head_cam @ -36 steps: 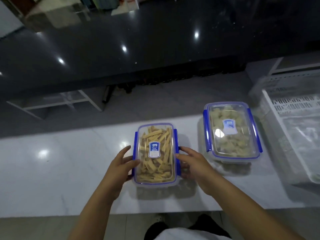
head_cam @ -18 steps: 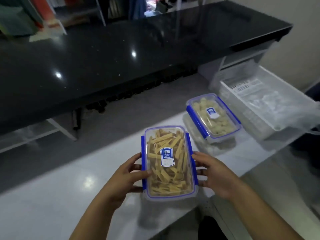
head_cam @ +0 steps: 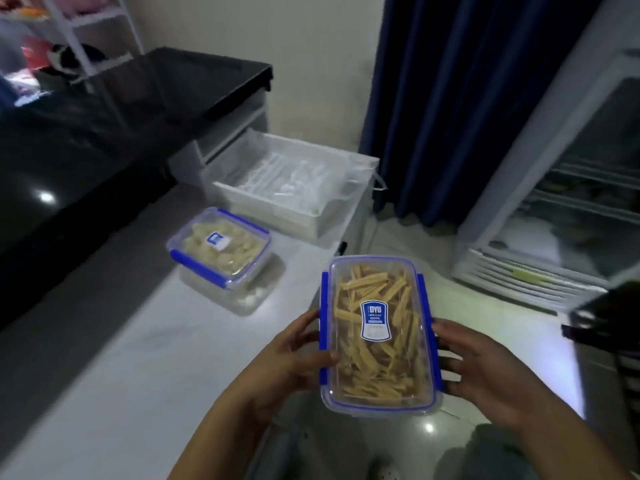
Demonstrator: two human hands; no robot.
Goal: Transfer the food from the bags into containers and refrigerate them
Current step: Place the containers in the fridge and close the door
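Note:
A clear container of yellow strips (head_cam: pixel 375 355), lidded with blue clips and a blue label, is held in the air past the white counter's edge. My left hand (head_cam: pixel 294 355) grips its left side and my right hand (head_cam: pixel 481 368) grips its right side. A second clip-lid container of pale round pieces (head_cam: pixel 221 247) stands on the white counter (head_cam: pixel 145 358), stacked on another clear box. A glass-door fridge (head_cam: pixel 568 216) stands at the right, its door shut as far as I can tell.
A white plastic crate (head_cam: pixel 287 188) with clear bags in it sits at the counter's far end. A black glossy table (head_cam: pixel 104 116) runs along the left. Dark blue curtains (head_cam: pixel 450 98) hang behind. A dark object (head_cam: pixel 602 317) juts in at the right edge.
Both hands lifted the strip container off the counter and carried it to the right. The view swung right, bringing the fridge and curtains into sight.

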